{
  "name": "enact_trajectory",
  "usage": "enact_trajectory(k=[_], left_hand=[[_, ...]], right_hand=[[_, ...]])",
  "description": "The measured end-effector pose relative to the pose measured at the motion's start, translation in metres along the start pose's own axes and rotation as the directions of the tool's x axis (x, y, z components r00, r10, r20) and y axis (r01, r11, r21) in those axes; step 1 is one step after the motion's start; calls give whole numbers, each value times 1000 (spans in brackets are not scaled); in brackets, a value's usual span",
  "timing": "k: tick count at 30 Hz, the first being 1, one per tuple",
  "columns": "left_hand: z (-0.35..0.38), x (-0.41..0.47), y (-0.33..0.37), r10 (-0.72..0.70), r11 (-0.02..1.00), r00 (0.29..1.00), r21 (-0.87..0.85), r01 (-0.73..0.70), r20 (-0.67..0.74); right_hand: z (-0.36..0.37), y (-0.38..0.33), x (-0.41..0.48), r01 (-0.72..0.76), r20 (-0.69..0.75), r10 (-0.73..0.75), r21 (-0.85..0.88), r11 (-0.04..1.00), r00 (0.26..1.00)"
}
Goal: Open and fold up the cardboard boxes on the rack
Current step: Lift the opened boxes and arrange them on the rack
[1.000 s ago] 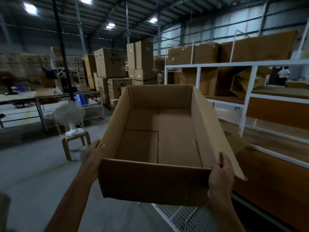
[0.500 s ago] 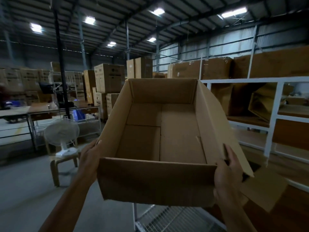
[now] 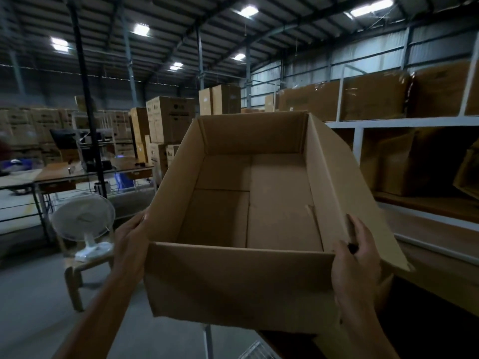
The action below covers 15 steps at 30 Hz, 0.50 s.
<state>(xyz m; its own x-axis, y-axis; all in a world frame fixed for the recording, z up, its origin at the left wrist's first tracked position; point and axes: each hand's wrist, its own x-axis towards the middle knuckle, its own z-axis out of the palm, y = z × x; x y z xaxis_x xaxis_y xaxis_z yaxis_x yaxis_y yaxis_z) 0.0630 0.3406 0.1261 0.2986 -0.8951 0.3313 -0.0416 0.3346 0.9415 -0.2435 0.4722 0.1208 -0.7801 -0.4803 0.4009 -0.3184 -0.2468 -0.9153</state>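
Observation:
An opened brown cardboard box [image 3: 241,286] is held up in front of me, its top open and its bottom flaps folded flat inside. My left hand [image 3: 131,244] presses flat against the box's left wall near the front corner. My right hand [image 3: 356,260] grips the near right corner, fingers curled over the splayed right flap. The white rack [image 3: 359,141] stands to the right, with more cardboard boxes [image 3: 373,101] on its top shelf and others in its lower bays.
A white fan [image 3: 83,221] sits on a small wooden stool at lower left. Behind it are a work table [image 3: 96,172] and tall stacks of boxes [image 3: 168,120]. A wire basket [image 3: 259,351] shows under the held box. Grey floor lies to the left.
The box has risen with both hands still on it. My view has tilted up, so more ceiling shows and the rack has slid right and down.

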Motion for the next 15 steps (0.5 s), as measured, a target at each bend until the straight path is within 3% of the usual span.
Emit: enact_trajectory(k=[4,11,15], left_hand=[[13,53,-17,70,996,995,51,-74,68],[34,165,-36,107,994,962,-4,-109,253],[60,237,-45,111,994,928,-46,-101,355]], right_hand=[[39,10,15,-12,-41,11,-20,1000,999],[107,-4,33,-9,-104,0,-84,996,995],[155,-4,33,-15,-209,-16,-145,989,978]])
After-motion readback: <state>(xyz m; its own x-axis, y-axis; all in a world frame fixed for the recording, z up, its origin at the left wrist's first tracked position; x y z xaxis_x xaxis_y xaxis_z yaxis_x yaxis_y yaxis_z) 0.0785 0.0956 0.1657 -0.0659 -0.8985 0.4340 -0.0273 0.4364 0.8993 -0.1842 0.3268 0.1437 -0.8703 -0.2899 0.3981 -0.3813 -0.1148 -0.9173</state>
